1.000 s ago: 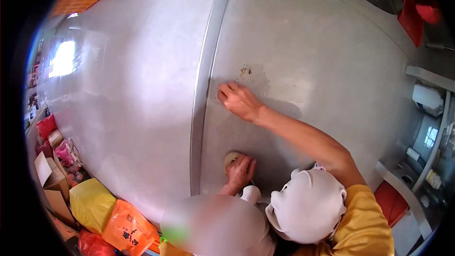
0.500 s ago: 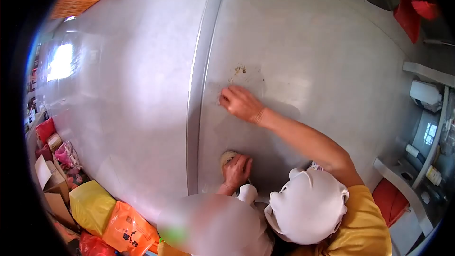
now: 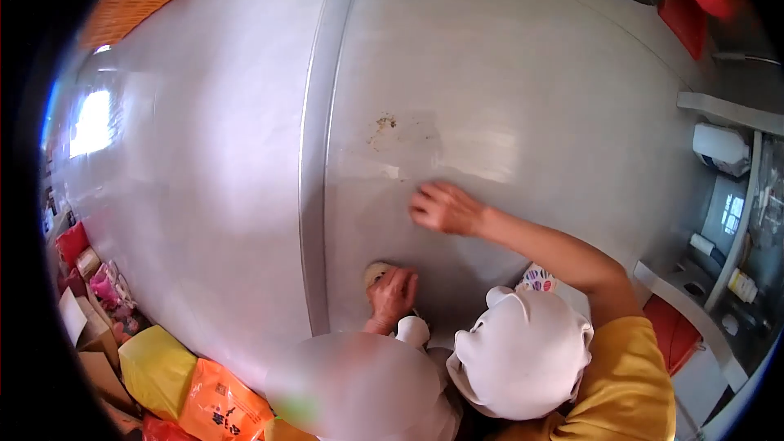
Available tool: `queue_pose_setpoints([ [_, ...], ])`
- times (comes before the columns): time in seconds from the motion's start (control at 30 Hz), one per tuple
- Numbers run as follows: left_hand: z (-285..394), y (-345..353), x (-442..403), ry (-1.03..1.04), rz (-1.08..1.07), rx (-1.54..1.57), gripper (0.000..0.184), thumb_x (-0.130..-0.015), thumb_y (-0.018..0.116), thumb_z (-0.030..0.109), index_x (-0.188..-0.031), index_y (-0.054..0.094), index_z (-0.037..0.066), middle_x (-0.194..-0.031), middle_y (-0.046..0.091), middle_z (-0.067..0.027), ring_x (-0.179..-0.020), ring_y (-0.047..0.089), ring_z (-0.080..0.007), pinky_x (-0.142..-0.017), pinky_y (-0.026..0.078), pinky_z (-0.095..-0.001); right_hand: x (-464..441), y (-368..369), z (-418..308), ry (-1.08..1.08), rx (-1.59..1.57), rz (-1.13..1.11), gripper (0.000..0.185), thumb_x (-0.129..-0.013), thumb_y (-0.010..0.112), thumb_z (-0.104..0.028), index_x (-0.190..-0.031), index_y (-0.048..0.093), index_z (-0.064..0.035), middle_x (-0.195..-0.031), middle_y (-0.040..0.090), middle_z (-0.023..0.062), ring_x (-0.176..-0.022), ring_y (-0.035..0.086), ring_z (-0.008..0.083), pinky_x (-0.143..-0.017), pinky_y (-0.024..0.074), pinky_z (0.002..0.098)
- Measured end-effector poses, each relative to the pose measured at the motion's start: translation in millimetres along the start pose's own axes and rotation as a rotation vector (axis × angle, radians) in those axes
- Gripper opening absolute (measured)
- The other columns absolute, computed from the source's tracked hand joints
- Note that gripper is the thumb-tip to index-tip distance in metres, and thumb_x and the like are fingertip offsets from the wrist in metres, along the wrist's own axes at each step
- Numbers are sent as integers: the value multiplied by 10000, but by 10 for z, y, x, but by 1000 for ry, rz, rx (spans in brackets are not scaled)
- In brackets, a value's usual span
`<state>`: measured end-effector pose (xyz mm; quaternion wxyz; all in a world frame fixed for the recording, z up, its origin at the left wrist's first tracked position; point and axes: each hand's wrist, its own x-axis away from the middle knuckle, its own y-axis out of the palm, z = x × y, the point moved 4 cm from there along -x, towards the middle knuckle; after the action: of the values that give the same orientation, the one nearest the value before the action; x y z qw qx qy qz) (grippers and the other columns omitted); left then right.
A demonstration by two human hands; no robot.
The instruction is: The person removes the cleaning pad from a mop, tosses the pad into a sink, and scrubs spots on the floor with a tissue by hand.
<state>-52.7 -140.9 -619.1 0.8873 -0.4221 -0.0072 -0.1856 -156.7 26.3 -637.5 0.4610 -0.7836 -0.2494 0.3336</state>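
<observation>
Pulled the right hand, curled, away from the raised strip, leaving a pale patch bare on the grey surface; kept the left hand over a beige thing near the strip's lower end; cannot tell either grip's state.

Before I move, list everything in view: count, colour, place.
Smooth surface: one, grey, across the middle
Raised strip: one, grey, down the surface
Crumb-like specks: several, brown, upper centre
Slotted crate: one, orange, upper left
Plastic bags: three, yellow, orange and red, lower left
Cardboard box: at least one, brown, lower left
Plastic container: one, white, right edge
Scoop-like item: one, red, upper right
Rounded shapes: several, whitish, bottom centre
Spotted item: one, white and purple, lower centre
Oval item: one, tan, lower centre
Edge clutter: too small to count, mixed, both sides
Right sleeve: one, yellow, lower right
Left hand: one, bare, on the oval item
Right hand: one, bare, centre
</observation>
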Motion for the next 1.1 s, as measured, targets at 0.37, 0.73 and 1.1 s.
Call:
queue_pose_setpoints([
  [0.37, 49, -34, -17, -21, 14, -5, 64, -768, 652, 159, -802, 612, 122, -711, 580, -33, -598, 590, -231, -509, 458, -347, 44, -620, 193, 142, -110, 90, 181, -698, 604, -96, -878, 613, -117, -859, 542, 16, -742, 541, 179, -569, 489, 297],
  [0.73, 12, 32, -10, -4, -18, -14, 88, -753, 664, 161, -811, 611, 124, -711, 576, -35, -599, 585, -234, -510, 458, -340, 818, -503, 277, 144, -42, -145, 125, -676, 579, -69, -796, 544, -78, -878, 490, 46, -831, 510, 206, -681, 497, 316],
  [1.1, 18, 1, 2, -25, 9, -29, 86, -764, 658, 167, -814, 603, 122, -705, 569, -35, -586, 585, -234, -503, 457, -342, 97, -491, 482, 273, -135, 139, 183, -685, 572, -15, -846, 607, -95, -863, 522, 53, -755, 537, 210, -607, 492, 314],
])
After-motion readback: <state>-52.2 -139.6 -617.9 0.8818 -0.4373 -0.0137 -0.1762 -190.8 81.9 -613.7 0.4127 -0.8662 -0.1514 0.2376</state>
